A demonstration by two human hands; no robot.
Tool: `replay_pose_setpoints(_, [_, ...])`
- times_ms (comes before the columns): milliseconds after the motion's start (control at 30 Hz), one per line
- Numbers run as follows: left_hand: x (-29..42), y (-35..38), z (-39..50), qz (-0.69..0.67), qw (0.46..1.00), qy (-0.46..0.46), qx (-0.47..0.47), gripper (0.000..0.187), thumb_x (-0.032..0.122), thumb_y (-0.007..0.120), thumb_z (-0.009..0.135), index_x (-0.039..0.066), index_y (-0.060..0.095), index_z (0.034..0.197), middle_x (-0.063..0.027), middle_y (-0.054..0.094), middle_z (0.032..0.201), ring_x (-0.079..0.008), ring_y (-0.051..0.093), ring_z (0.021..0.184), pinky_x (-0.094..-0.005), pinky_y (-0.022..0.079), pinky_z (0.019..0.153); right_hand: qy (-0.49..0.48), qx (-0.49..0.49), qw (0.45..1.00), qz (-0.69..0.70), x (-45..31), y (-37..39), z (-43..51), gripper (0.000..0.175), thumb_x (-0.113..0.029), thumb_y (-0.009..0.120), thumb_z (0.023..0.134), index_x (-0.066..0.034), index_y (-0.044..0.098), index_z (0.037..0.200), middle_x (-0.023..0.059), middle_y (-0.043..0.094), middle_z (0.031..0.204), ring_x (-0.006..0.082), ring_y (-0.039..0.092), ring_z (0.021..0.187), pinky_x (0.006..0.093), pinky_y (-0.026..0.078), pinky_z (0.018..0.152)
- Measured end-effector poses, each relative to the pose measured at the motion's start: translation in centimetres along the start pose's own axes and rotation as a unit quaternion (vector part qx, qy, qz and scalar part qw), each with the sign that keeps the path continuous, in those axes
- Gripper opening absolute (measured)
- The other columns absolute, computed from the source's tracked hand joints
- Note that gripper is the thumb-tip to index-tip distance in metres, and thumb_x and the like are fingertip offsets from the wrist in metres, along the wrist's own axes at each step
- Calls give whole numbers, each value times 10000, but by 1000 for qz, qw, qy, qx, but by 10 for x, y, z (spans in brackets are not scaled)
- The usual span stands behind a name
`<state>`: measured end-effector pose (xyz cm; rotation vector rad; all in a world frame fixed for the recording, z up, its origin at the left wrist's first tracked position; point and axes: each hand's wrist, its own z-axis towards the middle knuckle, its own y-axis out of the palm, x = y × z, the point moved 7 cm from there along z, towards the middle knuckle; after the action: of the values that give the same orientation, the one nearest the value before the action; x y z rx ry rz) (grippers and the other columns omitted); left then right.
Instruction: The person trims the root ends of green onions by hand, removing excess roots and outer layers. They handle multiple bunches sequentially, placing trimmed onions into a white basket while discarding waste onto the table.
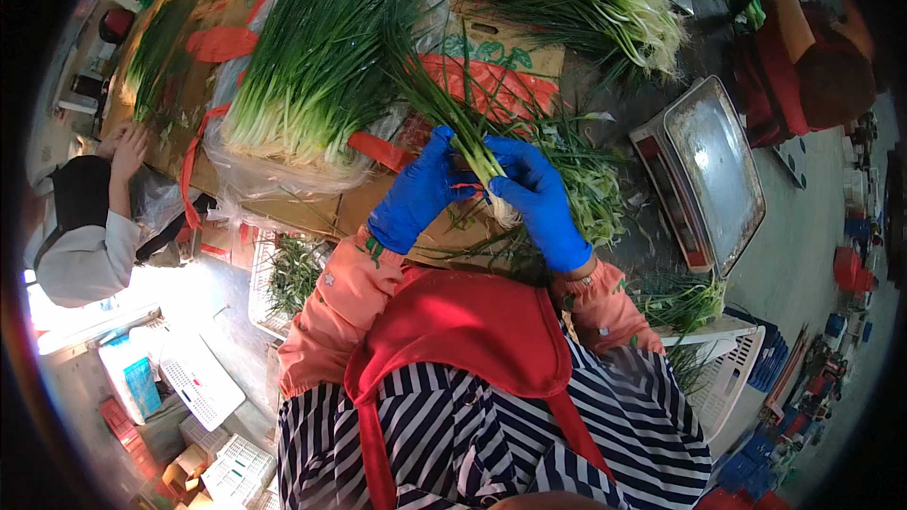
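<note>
My right hand (535, 191), in a blue glove, grips a small bunch of scallions (473, 134) near its white root end. The thumb lies across the pale stalks, and the green leaves point up and away to the left. My left hand (418, 191), also blue-gloved, is close against the left side of this bunch, with its fingers apart; whether it pinches any stalk is hidden. A large pile of scallions (312, 64) rests on a clear plastic sheet (276, 180) beyond my left hand. Loose leaves and trimmings (588, 184) lie beside my right hand.
Another scallion heap (602, 7) lies at the far right of the cardboard-covered table. A weighing scale (716, 170) with a metal pan stands to the right. One co-worker (85, 227) is at left, another (801, 71) at upper right. A white crate (262, 283) holds greens below.
</note>
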<state>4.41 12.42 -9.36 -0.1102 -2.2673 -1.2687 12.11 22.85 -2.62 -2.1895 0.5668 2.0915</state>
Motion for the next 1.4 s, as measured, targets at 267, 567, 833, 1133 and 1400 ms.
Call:
replay_pose_setpoints(267, [3,35,-12,42,992,19,-115,577,490,416,930,49,424,1301,-137,524,1211,-287,543,1072,-426,463,898,1,-9,993,121,-17,5,-10,514,67,549,819,-34,429,1309,81,566,1156,153,571,999,287,478,866])
replay_pose_setpoints(567, [72,87,-8,-65,969,190,-141,423,229,490,936,-20,434,1274,-175,492,1253,-337,487,1158,-435,431,949,-252,48,894,-368,-67,20,-11,447,28,658,713,-164,628,1115,82,567,1068,254,560,960,353,470,784])
replay_pose_setpoints(833, [127,58,-10,-162,958,203,-124,429,255,527,924,-7,468,1257,-135,572,1114,-349,548,1073,-436,472,916,-289,-113,735,-602,-42,2,-33,163,-158,685,720,-67,633,844,84,592,1057,295,562,902,400,439,783])
replay_pose_setpoints(1133, [131,62,-15,-78,961,258,-63,438,261,489,941,-10,446,1282,-178,562,1144,-372,507,1121,-459,437,941,-234,31,802,-549,-90,-19,-44,283,-113,688,738,-117,656,1019,119,594,1083,315,570,932,392,470,781])
replay_pose_setpoints(1400, [104,75,-27,-118,974,175,-78,426,210,508,923,-14,435,1278,-162,550,1156,-358,471,1177,-474,397,986,-255,111,864,-420,-83,35,3,336,-38,690,758,-68,616,1084,94,630,948,199,617,734,268,487,668])
